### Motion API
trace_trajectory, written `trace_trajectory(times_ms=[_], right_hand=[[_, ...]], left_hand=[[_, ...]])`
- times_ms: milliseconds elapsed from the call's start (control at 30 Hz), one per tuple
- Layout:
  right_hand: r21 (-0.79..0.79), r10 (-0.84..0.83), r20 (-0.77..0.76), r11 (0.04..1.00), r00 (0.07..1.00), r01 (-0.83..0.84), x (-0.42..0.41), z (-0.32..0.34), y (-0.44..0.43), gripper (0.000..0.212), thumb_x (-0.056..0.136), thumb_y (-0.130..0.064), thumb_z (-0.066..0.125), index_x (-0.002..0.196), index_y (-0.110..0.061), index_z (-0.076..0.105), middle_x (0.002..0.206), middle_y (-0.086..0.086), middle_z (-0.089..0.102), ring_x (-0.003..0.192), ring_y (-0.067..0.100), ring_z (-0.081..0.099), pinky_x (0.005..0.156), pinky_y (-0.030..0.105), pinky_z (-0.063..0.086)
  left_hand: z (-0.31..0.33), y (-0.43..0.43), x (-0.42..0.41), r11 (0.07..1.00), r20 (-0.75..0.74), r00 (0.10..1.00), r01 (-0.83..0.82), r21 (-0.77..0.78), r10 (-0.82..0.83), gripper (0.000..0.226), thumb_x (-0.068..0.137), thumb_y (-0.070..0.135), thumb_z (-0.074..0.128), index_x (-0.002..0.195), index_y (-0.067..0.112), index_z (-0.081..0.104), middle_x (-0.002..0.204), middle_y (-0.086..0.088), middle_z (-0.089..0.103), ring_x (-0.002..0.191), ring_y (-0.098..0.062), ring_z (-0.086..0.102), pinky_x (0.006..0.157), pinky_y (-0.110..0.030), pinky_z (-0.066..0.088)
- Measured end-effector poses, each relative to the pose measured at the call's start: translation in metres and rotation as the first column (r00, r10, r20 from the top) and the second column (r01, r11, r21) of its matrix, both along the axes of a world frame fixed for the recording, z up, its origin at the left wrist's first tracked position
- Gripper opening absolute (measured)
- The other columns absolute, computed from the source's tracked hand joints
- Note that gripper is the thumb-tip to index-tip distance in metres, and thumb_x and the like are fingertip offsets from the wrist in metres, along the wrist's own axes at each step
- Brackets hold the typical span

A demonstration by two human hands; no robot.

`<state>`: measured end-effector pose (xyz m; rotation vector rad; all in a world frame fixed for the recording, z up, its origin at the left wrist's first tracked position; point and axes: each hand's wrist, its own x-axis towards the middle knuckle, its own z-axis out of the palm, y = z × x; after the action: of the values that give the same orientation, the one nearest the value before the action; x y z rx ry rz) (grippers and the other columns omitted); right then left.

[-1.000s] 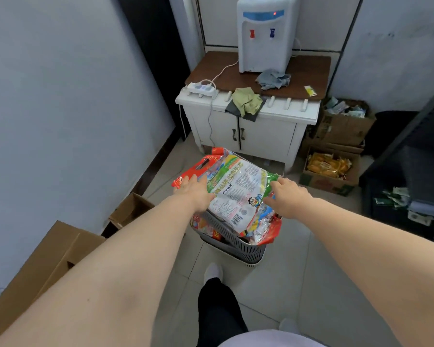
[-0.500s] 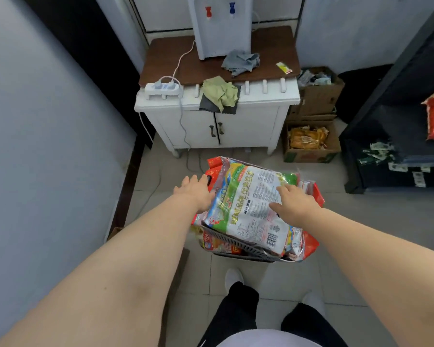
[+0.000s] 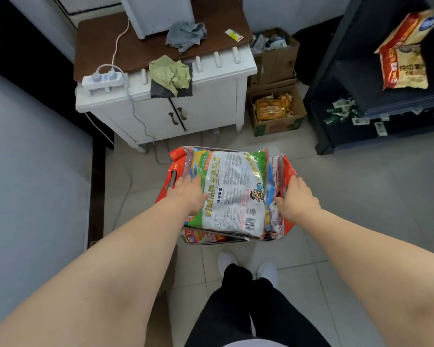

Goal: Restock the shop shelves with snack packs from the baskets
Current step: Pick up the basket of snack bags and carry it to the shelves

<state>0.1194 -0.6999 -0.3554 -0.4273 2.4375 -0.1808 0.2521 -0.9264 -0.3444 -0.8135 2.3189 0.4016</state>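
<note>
A big green-and-white snack pack (image 3: 233, 194) lies on top of a stack of red packs (image 3: 177, 166), which overfills a grey basket (image 3: 218, 241); only the basket's near rim shows. My left hand (image 3: 187, 194) rests flat against the stack's left side, its thumb on the top pack. At the right edge, my right hand (image 3: 297, 197) curls round the red packs (image 3: 286, 171). On the right stands the black shop shelf (image 3: 336, 58), with orange-and-yellow snack bags (image 3: 404, 68) on an upper level.
A white cabinet (image 3: 211, 106) with a power strip (image 3: 103, 80), cloths and a water dispenser (image 3: 158, 13) stands ahead. Cardboard boxes (image 3: 273, 108) of yellow packs sit between it and the shelf. A wall closes the left. My white shoes (image 3: 227, 261) are on the tiled floor.
The view has swung right and down, bringing the black shelf closer. My right hand has slid from the top pack to the stack's right edge. My left hand stays at the left side.
</note>
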Motion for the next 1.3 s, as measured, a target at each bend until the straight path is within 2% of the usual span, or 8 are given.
trace_trajectory(times_ms=[133,233,467,700,867,967,1167,1300], right_hand=[[0.018,-0.018,0.170,1.000,0.985,0.015,-0.001,-0.017,0.012,0.065,0.094,-0.032,0.056,0.142,-0.001,0.024,0.142,0.018,0.039,0.130,0.037,0.042,0.103,0.046,0.040],[0.023,0.015,0.237,1.000,0.971,-0.021,0.001,-0.025,0.016,0.069,0.095,-0.025,0.053,0.147,0.001,0.016,0.147,0.019,0.035,0.131,0.038,0.041,0.103,0.043,0.038],[-0.014,0.001,0.199,1.000,0.980,0.002,0.001,-0.031,0.009,0.088,0.090,-0.020,0.057,0.152,-0.003,-0.002,0.154,0.017,0.024,0.136,0.036,0.036,0.108,0.047,0.037],[-0.023,-0.150,0.160,0.988,0.976,0.155,0.009,-0.042,-0.010,0.088,0.087,-0.032,0.064,0.148,0.002,0.010,0.147,0.019,0.034,0.134,0.038,0.037,0.107,0.050,0.037],[0.065,-0.157,0.010,0.986,0.988,0.156,0.016,-0.052,-0.015,0.095,0.087,-0.042,0.061,0.152,-0.005,0.003,0.152,0.012,0.030,0.132,0.037,0.035,0.102,0.050,0.035],[0.085,-0.217,-0.002,0.973,0.976,0.217,0.013,-0.056,-0.021,0.091,0.088,-0.039,0.058,0.154,-0.013,0.001,0.151,0.011,0.033,0.134,0.036,0.034,0.104,0.051,0.032],[-0.031,-0.445,0.061,0.894,0.893,0.448,0.005,-0.063,-0.029,0.087,0.091,-0.045,0.050,0.153,-0.031,-0.009,0.148,0.013,0.040,0.132,0.040,0.038,0.107,0.054,0.031],[-0.071,-0.464,0.066,0.881,0.883,0.468,0.004,-0.065,-0.022,0.091,0.092,-0.045,0.051,0.154,-0.022,-0.012,0.149,0.013,0.042,0.129,0.040,0.044,0.105,0.050,0.037]], left_hand=[[-0.013,0.009,0.000,0.999,0.001,1.000,-0.019,0.046,0.019,0.051,0.098,0.040,0.048,0.141,0.014,0.039,0.147,-0.012,0.040,0.140,-0.036,0.031,0.111,-0.054,0.033],[-0.018,0.017,0.000,0.999,-0.013,1.000,-0.028,0.044,0.028,0.050,0.098,0.039,0.047,0.140,0.013,0.041,0.148,-0.013,0.039,0.141,-0.037,0.028,0.117,-0.052,0.024],[-0.026,0.009,0.008,0.982,-0.089,0.978,-0.188,0.032,0.190,0.056,0.091,0.040,0.056,0.140,0.017,0.042,0.142,-0.010,0.045,0.132,-0.035,0.041,0.106,-0.055,0.040],[-0.036,-0.034,0.029,0.922,-0.170,0.915,-0.381,-0.071,0.365,0.055,0.096,0.042,0.052,0.137,0.006,0.042,0.139,-0.014,0.043,0.131,-0.035,0.041,0.106,-0.051,0.039],[-0.053,-0.057,0.031,0.883,-0.162,0.870,-0.468,0.022,0.465,0.075,0.099,0.041,0.048,0.154,0.003,0.015,0.158,-0.019,0.024,0.142,-0.039,0.028,0.114,-0.049,0.030],[-0.062,-0.069,0.025,0.844,-0.151,0.831,-0.522,0.120,0.535,0.078,0.099,0.042,0.047,0.155,0.002,0.010,0.153,-0.021,0.035,0.138,-0.041,0.037,0.109,-0.047,0.034],[-0.072,-0.074,0.013,0.739,-0.138,0.737,-0.612,0.280,0.662,0.059,0.100,0.045,0.045,0.140,0.002,0.038,0.137,-0.021,0.053,0.124,-0.039,0.051,0.098,-0.040,0.040],[-0.078,-0.080,0.013,0.667,-0.125,0.672,-0.660,0.345,0.730,0.055,0.098,0.048,0.046,0.132,0.004,0.046,0.128,-0.018,0.058,0.115,-0.037,0.055,0.095,-0.040,0.042]])
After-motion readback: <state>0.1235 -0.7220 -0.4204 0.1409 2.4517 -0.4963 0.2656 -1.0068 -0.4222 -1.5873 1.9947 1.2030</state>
